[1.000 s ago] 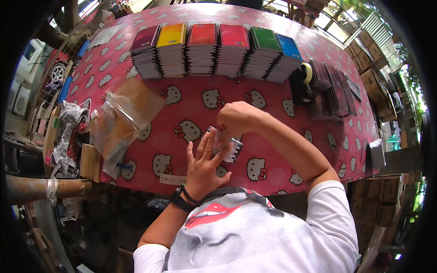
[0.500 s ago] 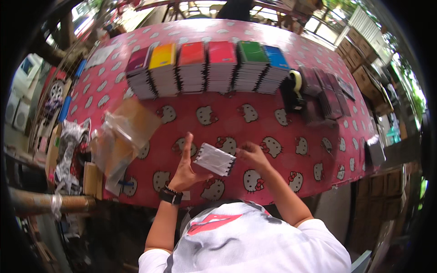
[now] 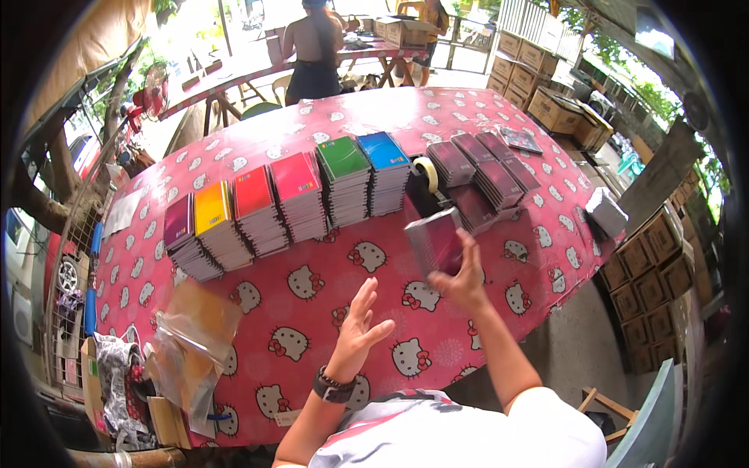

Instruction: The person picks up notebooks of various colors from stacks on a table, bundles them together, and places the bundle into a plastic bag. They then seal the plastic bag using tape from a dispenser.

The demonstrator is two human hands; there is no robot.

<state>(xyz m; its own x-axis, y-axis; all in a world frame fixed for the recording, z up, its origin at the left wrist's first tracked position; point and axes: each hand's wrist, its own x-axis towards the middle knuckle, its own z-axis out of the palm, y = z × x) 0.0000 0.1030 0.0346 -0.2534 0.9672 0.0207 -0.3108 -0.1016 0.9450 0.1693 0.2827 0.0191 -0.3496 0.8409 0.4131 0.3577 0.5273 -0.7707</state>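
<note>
My right hand (image 3: pixel 462 279) grips a wrapped pack of notebooks (image 3: pixel 434 242), lifted and tilted over the right part of the red cartoon-cat tablecloth (image 3: pixel 312 304). Just beyond it lie dark wrapped packs (image 3: pixel 488 178) and a tape dispenser (image 3: pixel 425 175). My left hand (image 3: pixel 360 323), with a wristband, hovers open and empty above the cloth near the table's front edge. A row of notebook stacks (image 3: pixel 289 199) with purple, yellow, red, green and blue covers stands across the middle of the table.
Clear plastic bags (image 3: pixel 191 347) lie at the front left corner. A grey block (image 3: pixel 605 211) rests at the right edge. Cardboard boxes (image 3: pixel 651 265) are stacked to the right and behind. A person (image 3: pixel 312 47) sits at another table at the back.
The pack was held low between both hands; now my right hand alone has carried it up and to the right toward the dark packs, and my left hand has let go.
</note>
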